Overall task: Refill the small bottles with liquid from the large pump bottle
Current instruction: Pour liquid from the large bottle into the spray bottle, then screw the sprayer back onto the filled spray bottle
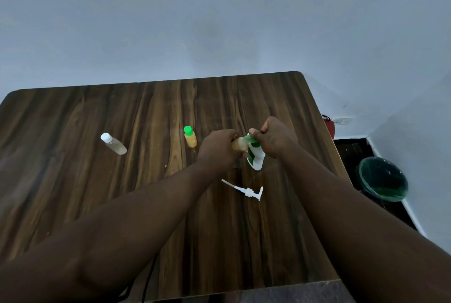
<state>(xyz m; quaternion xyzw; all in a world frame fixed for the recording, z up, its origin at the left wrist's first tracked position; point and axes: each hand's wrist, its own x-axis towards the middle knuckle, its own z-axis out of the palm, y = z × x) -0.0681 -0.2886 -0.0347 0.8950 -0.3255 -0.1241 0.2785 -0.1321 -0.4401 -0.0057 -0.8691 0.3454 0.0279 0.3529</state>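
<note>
Right grip [273, 138] tips the large white bottle [256, 157] onto a small amber-filled bottle [238, 144] held in the left grip [217, 147]. Further left stand a green-capped amber bottle [190, 137] and a white-capped pale one [114, 144].

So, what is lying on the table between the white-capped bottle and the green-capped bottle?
Nothing: in the head view, only bare table lies between the white-capped bottle and the green-capped bottle.
</note>
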